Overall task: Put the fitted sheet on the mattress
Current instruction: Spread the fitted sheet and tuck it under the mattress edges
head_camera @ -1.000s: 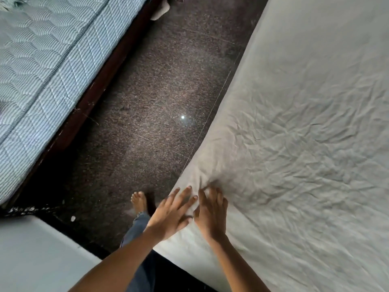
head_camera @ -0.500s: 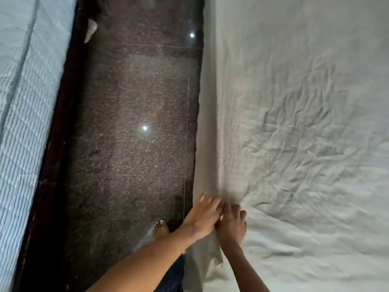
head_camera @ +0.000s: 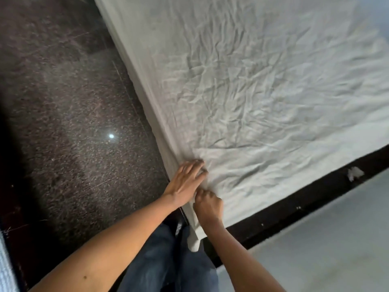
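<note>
A pale, heavily wrinkled fitted sheet (head_camera: 252,85) covers the mattress, which lies fully hidden beneath it, filling the upper right of the view. Both hands work at its near left corner. My left hand (head_camera: 185,180) lies with straight fingers pressed flat on the sheet at the edge. Just below it, my right hand (head_camera: 208,205) has curled fingers that pinch a fold of the sheet. A loose tail of sheet (head_camera: 194,239) hangs down off the corner beside my legs.
Dark speckled floor (head_camera: 73,123) with a bright light reflection runs along the left of the bed. A dark bed frame edge (head_camera: 305,199) borders the sheet's near side, with a pale surface (head_camera: 326,249) beyond it. My jeans (head_camera: 164,260) are at bottom centre.
The view has swung, so the bed now runs diagonally. Both hands stay at the sheet's edge; my right hand has drawn back and curled onto a fold, my left fingers have straightened.
</note>
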Action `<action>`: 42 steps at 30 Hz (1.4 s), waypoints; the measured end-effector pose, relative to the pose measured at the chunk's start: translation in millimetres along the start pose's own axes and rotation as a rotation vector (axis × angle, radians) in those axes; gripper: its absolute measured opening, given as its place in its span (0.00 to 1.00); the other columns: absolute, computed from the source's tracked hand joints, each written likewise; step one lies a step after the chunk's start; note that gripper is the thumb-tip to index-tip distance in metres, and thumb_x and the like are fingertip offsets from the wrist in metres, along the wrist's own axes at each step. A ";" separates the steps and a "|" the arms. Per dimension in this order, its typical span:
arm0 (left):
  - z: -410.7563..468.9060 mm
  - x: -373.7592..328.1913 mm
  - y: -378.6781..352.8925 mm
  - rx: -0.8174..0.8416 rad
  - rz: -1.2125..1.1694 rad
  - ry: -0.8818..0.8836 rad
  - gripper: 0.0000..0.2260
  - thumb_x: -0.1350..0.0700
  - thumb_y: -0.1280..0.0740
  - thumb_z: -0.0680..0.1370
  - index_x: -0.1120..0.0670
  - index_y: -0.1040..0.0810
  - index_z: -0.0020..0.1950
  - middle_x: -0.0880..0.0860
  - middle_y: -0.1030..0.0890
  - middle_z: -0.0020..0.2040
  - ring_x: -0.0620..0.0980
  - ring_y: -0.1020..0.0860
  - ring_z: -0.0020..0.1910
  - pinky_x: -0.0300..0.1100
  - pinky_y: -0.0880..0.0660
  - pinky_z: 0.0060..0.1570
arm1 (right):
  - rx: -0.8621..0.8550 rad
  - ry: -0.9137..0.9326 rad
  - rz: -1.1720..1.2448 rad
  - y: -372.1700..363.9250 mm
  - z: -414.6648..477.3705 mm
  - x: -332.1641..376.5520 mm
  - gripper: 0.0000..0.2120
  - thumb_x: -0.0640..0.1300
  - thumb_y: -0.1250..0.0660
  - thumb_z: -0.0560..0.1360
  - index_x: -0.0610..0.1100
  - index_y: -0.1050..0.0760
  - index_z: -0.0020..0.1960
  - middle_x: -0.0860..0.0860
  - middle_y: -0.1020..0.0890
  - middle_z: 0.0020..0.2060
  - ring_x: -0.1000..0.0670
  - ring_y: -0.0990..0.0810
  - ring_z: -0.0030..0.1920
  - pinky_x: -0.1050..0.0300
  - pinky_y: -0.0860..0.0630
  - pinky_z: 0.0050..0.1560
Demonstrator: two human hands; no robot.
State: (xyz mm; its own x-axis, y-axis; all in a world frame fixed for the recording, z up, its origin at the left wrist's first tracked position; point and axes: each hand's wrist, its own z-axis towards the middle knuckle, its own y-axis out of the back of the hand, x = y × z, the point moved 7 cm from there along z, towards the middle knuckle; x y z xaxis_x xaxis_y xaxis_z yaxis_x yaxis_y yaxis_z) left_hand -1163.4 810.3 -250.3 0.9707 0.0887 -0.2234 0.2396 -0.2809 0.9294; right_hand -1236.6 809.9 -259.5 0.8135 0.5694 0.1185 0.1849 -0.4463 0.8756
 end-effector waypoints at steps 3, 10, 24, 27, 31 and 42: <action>-3.8 -6.0 -9.9 -0.006 0.014 0.025 0.30 0.61 0.29 0.68 0.52 0.30 0.69 0.59 0.37 0.74 0.59 0.38 0.73 0.55 0.39 0.71 | 0.054 0.019 -0.024 -6.0 -13.7 -2.5 0.19 0.36 0.18 0.40 0.41 0.26 0.22 0.49 0.27 0.16 0.50 0.27 0.15 0.64 0.33 0.16; -8.2 -24.5 -27.7 0.046 0.124 -0.079 0.33 0.55 0.35 0.75 0.48 0.49 0.76 0.56 0.52 0.77 0.59 0.54 0.76 0.56 0.56 0.71 | 0.079 0.125 0.013 -11.8 -33.6 -9.9 0.19 0.41 0.18 0.38 0.45 0.28 0.20 0.54 0.29 0.15 0.56 0.30 0.14 0.71 0.37 0.16; -17.8 -18.6 -29.7 0.202 0.165 -0.095 0.33 0.53 0.45 0.80 0.44 0.68 0.74 0.54 0.72 0.73 0.59 0.70 0.72 0.58 0.64 0.72 | 0.226 -0.025 0.165 -6.9 -34.3 -36.0 0.25 0.43 0.39 0.76 0.46 0.39 0.73 0.46 0.29 0.66 0.45 0.30 0.66 0.52 0.27 0.58; -17.7 -19.1 -20.3 0.247 0.182 -0.075 0.32 0.49 0.45 0.81 0.47 0.64 0.76 0.55 0.69 0.75 0.59 0.68 0.73 0.57 0.68 0.71 | 0.237 -0.079 0.176 -4.5 -30.0 -35.9 0.26 0.39 0.41 0.76 0.46 0.40 0.73 0.47 0.29 0.67 0.45 0.30 0.66 0.51 0.28 0.58; -21.1 -16.2 13.2 0.243 0.192 0.005 0.30 0.51 0.45 0.81 0.53 0.58 0.77 0.55 0.59 0.78 0.56 0.59 0.76 0.55 0.66 0.72 | 0.012 -0.082 0.135 38.1 -20.1 -12.4 0.21 0.37 0.30 0.67 0.40 0.26 0.60 0.43 0.21 0.49 0.41 0.20 0.47 0.49 0.22 0.37; -66.3 109.3 158.6 0.022 -0.131 0.390 0.26 0.52 0.45 0.81 0.51 0.50 0.77 0.53 0.47 0.77 0.53 0.52 0.77 0.54 0.55 0.75 | -0.175 0.072 -0.035 174.0 27.1 126.2 0.26 0.47 0.22 0.61 0.44 0.22 0.57 0.43 0.20 0.49 0.42 0.19 0.44 0.46 0.22 0.40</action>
State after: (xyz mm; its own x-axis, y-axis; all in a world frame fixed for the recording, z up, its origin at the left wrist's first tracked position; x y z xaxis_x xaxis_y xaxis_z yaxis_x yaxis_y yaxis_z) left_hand -1020.6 838.8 -107.8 0.8525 0.4798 -0.2073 0.3653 -0.2633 0.8928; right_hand -1086.8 785.5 -104.9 0.7657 0.6330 0.1143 0.1086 -0.3023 0.9470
